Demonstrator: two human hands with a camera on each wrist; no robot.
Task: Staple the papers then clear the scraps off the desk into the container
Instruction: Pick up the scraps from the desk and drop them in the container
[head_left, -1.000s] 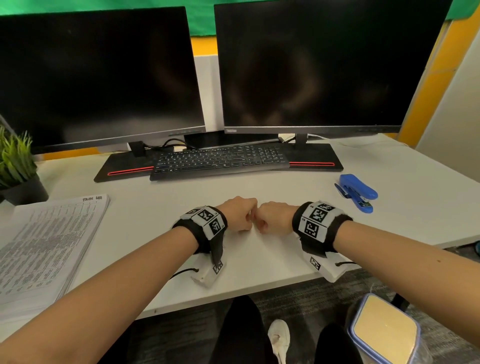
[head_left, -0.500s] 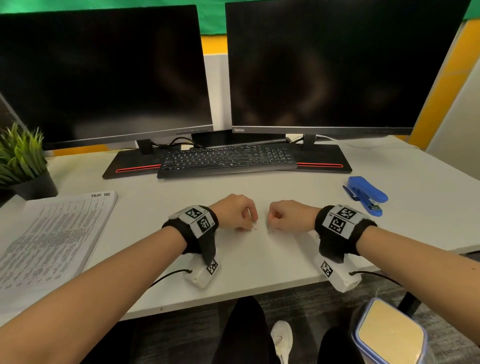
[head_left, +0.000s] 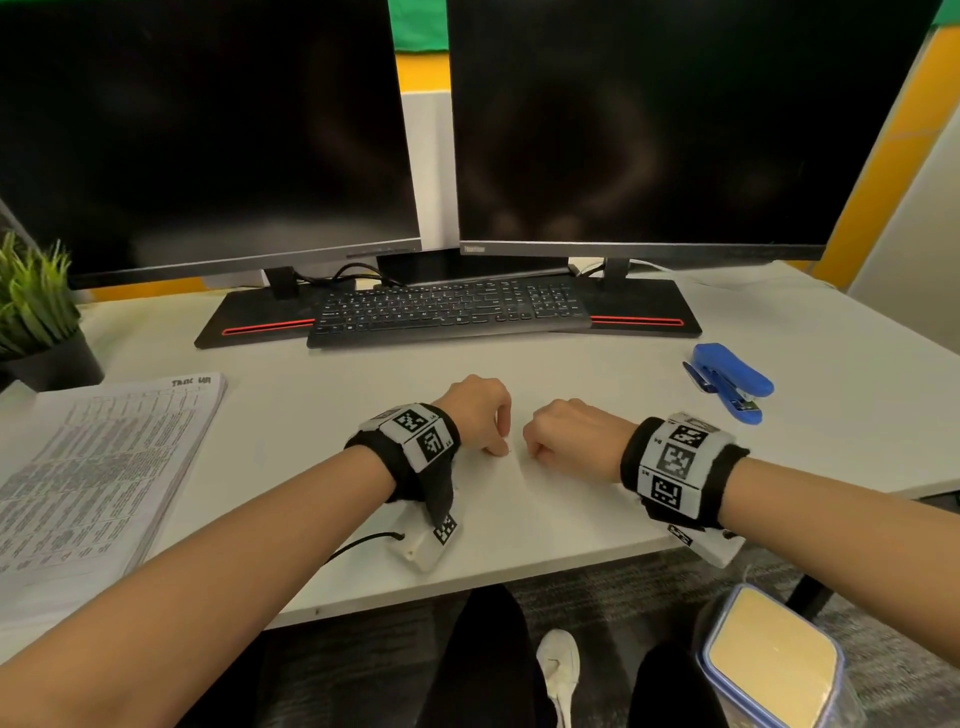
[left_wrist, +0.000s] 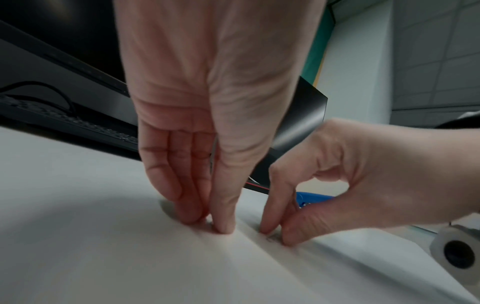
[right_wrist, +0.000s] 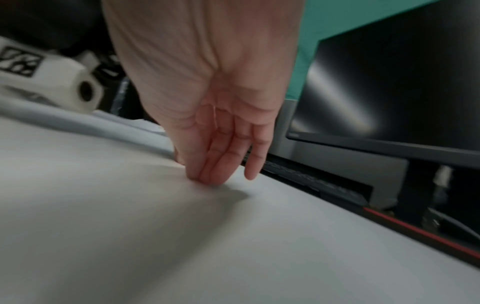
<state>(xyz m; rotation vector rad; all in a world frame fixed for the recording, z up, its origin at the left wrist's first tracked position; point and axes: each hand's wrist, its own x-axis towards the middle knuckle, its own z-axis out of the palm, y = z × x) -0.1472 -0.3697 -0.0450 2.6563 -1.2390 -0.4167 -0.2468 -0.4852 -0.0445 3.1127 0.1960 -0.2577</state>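
Both hands are at the middle of the white desk (head_left: 322, 395), fingertips down, a small gap apart. My left hand (head_left: 496, 447) (left_wrist: 213, 224) has thumb and fingers pinched together on the surface, with a thin scrap (head_left: 508, 451) sticking out at their tips. My right hand (head_left: 535, 454) (left_wrist: 275, 236) (right_wrist: 205, 176) pinches a tiny grey scrap (left_wrist: 271, 239) between index finger and thumb. The blue stapler (head_left: 730, 382) (left_wrist: 311, 200) lies to the right of the right hand. A stack of printed papers (head_left: 98, 467) lies at the left edge. A blue-rimmed container (head_left: 774, 660) sits below the desk's front edge, lower right.
A black keyboard (head_left: 447, 312) and two dark monitors (head_left: 208, 130) (head_left: 649, 119) stand behind the hands. A potted green plant (head_left: 36, 312) is at the far left. The person's legs and a white shoe (head_left: 558, 670) show under the desk.
The two fists, touching a second ago, have drawn apart, and the fingertips now point down onto the desk. The head view has moved closer.
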